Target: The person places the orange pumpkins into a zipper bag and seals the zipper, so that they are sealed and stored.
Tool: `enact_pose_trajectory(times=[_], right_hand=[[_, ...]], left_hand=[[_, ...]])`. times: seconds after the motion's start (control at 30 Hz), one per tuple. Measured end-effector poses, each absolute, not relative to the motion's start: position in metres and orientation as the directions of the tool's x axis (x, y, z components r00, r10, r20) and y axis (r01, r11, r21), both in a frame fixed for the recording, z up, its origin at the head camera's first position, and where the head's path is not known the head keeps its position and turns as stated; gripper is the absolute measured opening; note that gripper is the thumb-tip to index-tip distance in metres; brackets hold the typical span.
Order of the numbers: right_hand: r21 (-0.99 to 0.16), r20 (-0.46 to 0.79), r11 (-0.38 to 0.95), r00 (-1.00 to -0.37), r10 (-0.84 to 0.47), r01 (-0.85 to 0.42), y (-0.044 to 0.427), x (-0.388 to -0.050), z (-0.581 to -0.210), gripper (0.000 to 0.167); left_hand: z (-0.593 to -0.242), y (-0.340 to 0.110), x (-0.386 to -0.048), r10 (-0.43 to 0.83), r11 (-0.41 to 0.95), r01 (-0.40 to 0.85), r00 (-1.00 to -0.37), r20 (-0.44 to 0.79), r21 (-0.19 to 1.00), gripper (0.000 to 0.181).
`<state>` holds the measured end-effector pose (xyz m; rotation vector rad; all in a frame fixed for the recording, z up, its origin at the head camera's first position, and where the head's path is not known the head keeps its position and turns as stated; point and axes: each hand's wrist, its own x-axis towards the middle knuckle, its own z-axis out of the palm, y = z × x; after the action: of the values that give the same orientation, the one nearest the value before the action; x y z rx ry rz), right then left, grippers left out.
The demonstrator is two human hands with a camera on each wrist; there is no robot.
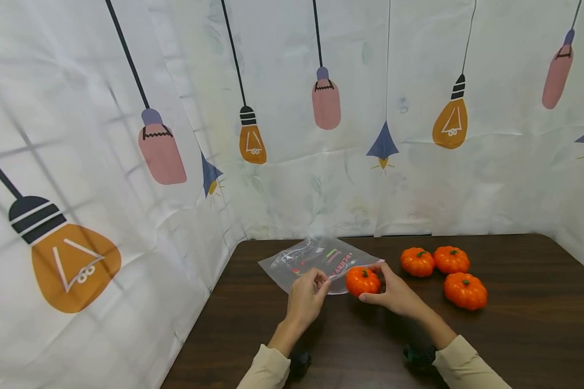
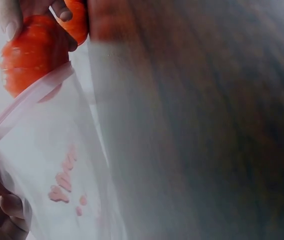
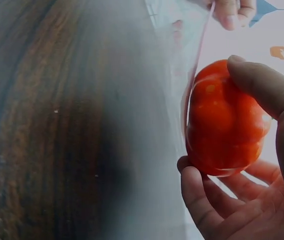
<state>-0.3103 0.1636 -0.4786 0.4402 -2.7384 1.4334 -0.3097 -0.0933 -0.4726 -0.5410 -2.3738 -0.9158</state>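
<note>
A clear plastic zip bag (image 1: 284, 270) with printed lettering lies on the table, its mouth facing me. My left hand (image 1: 305, 297) pinches the bag's rim between thumb and fingers; the left wrist view shows the pinkish rim (image 2: 31, 100) stretched from that hand up to an orange toy pumpkin. This small pumpkin (image 1: 362, 281), with a green stem, is gripped by my right hand (image 1: 399, 292) between thumb and fingers. In the right wrist view the pumpkin (image 3: 227, 125) sits right at the bag's edge, partly overlapped by it in the left wrist view.
Three more orange pumpkins stand to the right on the dark wooden table (image 1: 530, 324): one at the left (image 1: 417, 262), one behind (image 1: 451, 260) and one nearer me (image 1: 465, 290). A white curtain (image 1: 292, 189) with printed lamps hangs along the table's back and left side.
</note>
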Motion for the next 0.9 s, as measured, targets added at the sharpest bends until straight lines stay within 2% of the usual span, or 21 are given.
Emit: enact_pose_trajectory(times=[0.33, 0.53, 0.9], right_hand=[[-0.775, 0.186, 0.572, -0.961, -0.203, -0.270, 0.162, -0.313, -0.487, 0.081], [-0.760, 0.170, 0.614, -0.977, -0.128, -0.212, 0.159, -0.313, -0.488, 0.084], [-0.748, 0.158, 0.649, -0.987, -0.028, -0.139, 0.159, -0.312, -0.491, 0.084]], left_hand=[[-0.472, -0.090, -0.309, 0.193, 0.674, 0.568, -0.753, 0.629, 0.473, 0.012], [-0.474, -0.089, -0.309, 0.234, 0.659, 0.613, -0.718, 0.656, 0.436, 0.012], [-0.473, -0.088, -0.305, 0.276, 0.625, 0.641, -0.715, 0.642, 0.445, 0.011]])
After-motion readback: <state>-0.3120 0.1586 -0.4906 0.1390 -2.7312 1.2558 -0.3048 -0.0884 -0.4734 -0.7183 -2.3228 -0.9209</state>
